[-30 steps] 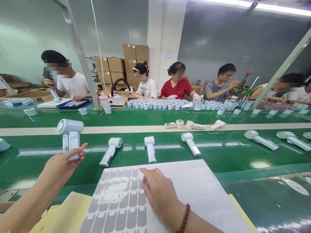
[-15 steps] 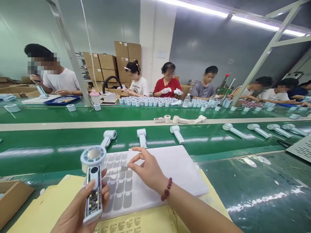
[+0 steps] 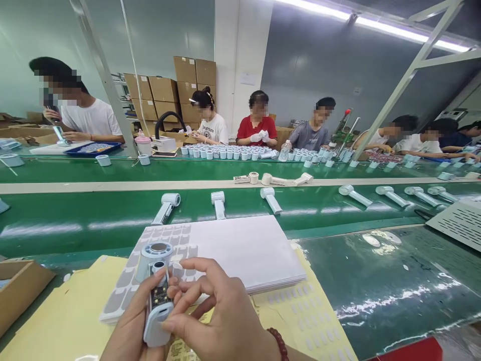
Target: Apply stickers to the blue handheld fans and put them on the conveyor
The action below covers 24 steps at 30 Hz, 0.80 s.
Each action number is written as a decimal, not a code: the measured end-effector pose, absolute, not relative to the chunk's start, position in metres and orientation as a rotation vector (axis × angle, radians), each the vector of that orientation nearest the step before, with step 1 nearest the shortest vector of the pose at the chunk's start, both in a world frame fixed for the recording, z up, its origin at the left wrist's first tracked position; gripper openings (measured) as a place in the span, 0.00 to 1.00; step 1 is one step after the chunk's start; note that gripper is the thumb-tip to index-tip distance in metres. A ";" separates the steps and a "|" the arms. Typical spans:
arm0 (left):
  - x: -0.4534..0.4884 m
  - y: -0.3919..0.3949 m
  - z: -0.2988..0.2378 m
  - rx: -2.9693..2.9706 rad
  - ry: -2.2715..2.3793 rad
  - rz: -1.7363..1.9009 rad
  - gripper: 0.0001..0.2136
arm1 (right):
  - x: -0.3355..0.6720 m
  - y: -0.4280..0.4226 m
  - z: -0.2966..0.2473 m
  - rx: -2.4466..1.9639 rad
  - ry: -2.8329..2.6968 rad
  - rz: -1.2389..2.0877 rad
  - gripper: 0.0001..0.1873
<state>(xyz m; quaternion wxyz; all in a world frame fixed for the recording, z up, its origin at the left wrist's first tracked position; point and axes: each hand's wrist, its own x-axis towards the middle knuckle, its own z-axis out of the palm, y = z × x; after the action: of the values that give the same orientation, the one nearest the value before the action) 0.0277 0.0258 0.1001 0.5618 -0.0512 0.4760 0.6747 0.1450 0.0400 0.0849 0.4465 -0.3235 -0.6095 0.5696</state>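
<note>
My left hand (image 3: pixel 131 311) is wrapped around the handle of a pale blue handheld fan (image 3: pixel 157 328), its round head tilted up and its circuit board exposed. My right hand (image 3: pixel 221 306) is closed at the fan's right side, thumb against the handle's lower end and other fingers curled near the handle. Whether a grey sticker is still in those fingers, I cannot make out. Beneath the fan lies a stack of white sheets (image 3: pixel 244 250) with rows of grey stickers (image 3: pixel 171 231) on its left part.
Yellow sticker sheets (image 3: pixel 82 301) lie under the stack. A cardboard box (image 3: pixel 22 291) stands at left, a slotted metal panel (image 3: pixel 458 225) at right. Several fans (image 3: pixel 271 200) rest on the green conveyor (image 3: pixel 112 215). Co-workers sit across it behind rows of blue cups (image 3: pixel 225 152).
My right hand has left the sticker sheet, where it pinched a grey sticker, and come down to the fan. My left hand has lowered the fan and tipped its handle end toward me.
</note>
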 end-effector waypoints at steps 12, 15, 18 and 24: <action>0.029 0.026 0.096 -0.091 1.061 1.584 0.05 | 0.146 0.038 0.089 -0.833 -1.544 1.358 0.31; 0.031 0.026 0.100 -0.120 1.078 1.609 0.05 | 0.146 0.038 0.089 -0.829 -1.554 1.362 0.30; 0.032 0.026 0.104 -0.134 1.073 1.608 0.07 | 0.146 0.038 0.090 -0.844 -1.562 1.366 0.31; 0.032 0.026 0.102 -0.155 1.056 1.593 0.06 | 0.145 0.037 0.090 -0.848 -1.562 1.346 0.28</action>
<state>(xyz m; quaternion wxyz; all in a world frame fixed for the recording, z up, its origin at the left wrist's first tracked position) 0.0321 0.0256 0.1018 0.5746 -0.0660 0.4506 0.6800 0.1449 0.0372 0.0903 0.4403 -0.3413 -0.6292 0.5420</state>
